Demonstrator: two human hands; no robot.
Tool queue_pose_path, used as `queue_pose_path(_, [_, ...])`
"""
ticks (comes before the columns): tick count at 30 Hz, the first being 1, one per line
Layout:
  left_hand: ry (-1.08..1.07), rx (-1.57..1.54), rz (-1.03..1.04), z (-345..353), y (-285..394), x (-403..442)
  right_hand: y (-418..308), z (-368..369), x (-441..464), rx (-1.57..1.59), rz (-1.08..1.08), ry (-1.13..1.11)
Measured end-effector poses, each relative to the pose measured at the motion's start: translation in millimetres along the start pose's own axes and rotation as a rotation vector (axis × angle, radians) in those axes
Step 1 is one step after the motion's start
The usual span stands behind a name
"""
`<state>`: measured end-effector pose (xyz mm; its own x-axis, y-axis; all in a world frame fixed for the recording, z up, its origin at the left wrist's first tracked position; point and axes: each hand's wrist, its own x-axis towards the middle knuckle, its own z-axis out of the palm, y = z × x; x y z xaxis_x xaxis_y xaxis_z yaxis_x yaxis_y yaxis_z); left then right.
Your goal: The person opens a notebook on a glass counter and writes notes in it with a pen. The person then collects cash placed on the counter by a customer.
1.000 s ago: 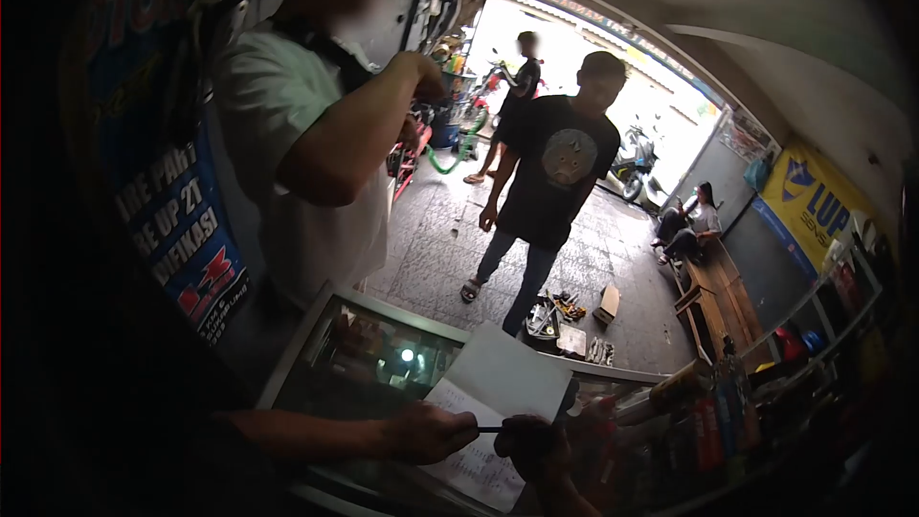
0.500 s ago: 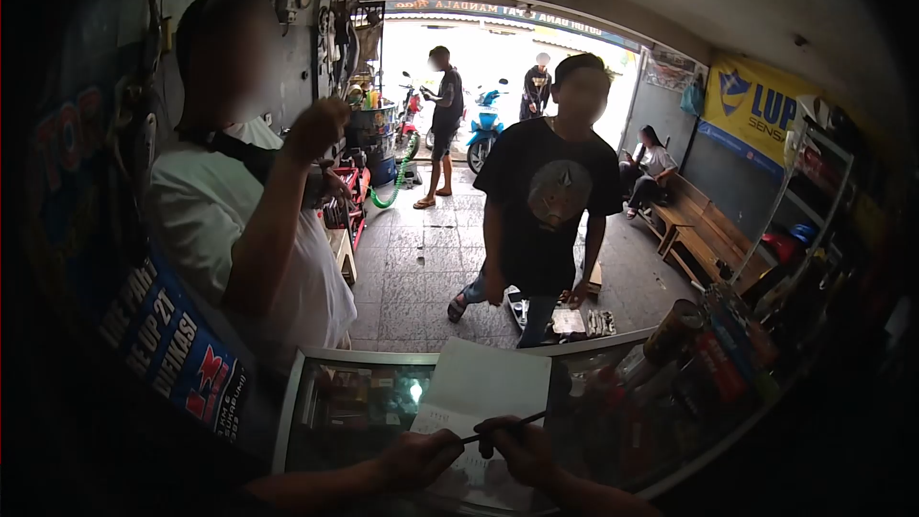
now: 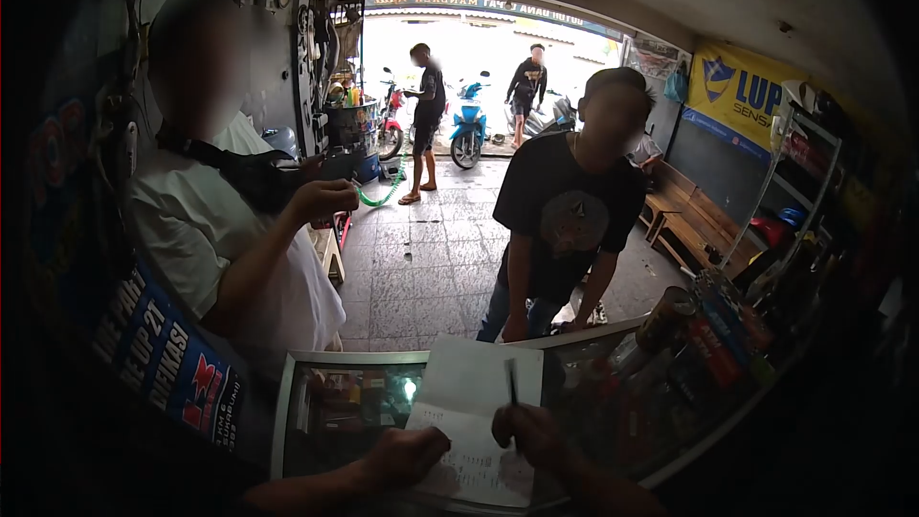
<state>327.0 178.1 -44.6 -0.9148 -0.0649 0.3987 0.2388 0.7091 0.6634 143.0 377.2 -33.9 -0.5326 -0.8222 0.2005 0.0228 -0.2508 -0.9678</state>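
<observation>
A dark pen [image 3: 512,381] stands nearly upright in my right hand [image 3: 532,437], whose fingers are closed around it over the right side of the paper. The white paper [image 3: 483,373] lies on the glass counter [image 3: 359,431] and bears rows of handwriting in its lower half. At the paper's left edge is my left hand [image 3: 406,456], its fingers curled closed. Whether anything is inside those fingers is hidden.
Across the counter, a person in a black T-shirt [image 3: 574,211] leans in. Another in a white shirt [image 3: 258,258] stands at left with a raised hand. Cans and boxes [image 3: 670,311] crowd the counter's right side. Behind are a wooden bench [image 3: 704,220] and motorbikes [image 3: 467,124].
My hands have moved apart; the pen, held level between both, is now upright in my right hand alone. The black-shirted person has come up to the counter. The white-shirted person's hand has lowered.
</observation>
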Motion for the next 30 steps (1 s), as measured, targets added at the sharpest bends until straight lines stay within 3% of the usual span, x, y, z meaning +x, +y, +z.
queue_pose_path(2, [0.027, 0.047, -0.049, -11, 4, 4, 4, -26, 0, -0.033, 0.328, -0.409])
queue_pose_path(3, [0.054, 0.097, -0.099, -16, 7, 6, -22, -18, 2, -0.282, 0.392, -0.529])
queue_pose_path(7, [0.034, 0.113, -0.066, -26, 10, 11, -28, 2, 1, -0.401, 0.308, -0.709])
queue_pose_path(9, [-0.105, 0.251, -0.033, -28, 8, 9, -27, 2, 2, -0.43, 0.338, -0.735])
queue_pose_path(12, [-0.169, 0.333, 0.102, -28, 7, 10, -33, 5, 2, -0.48, 0.382, -0.79])
queue_pose_path(18, [-0.305, 0.412, 0.174, -22, 8, 5, -36, 12, -2, -0.615, 0.363, -0.83])
queue_pose_path(23, [-0.218, 0.355, 0.113, -12, 29, 2, -35, 27, -6, -0.647, 0.448, -0.83])
queue_pose_path(25, [-0.16, 0.334, 0.085, -10, 28, 2, -32, 29, -12, -0.674, 0.273, -0.782])
queue_pose_path(30, [-0.031, 0.23, 0.042, -13, 25, 11, -23, 22, -8, -0.761, 0.149, -0.708])
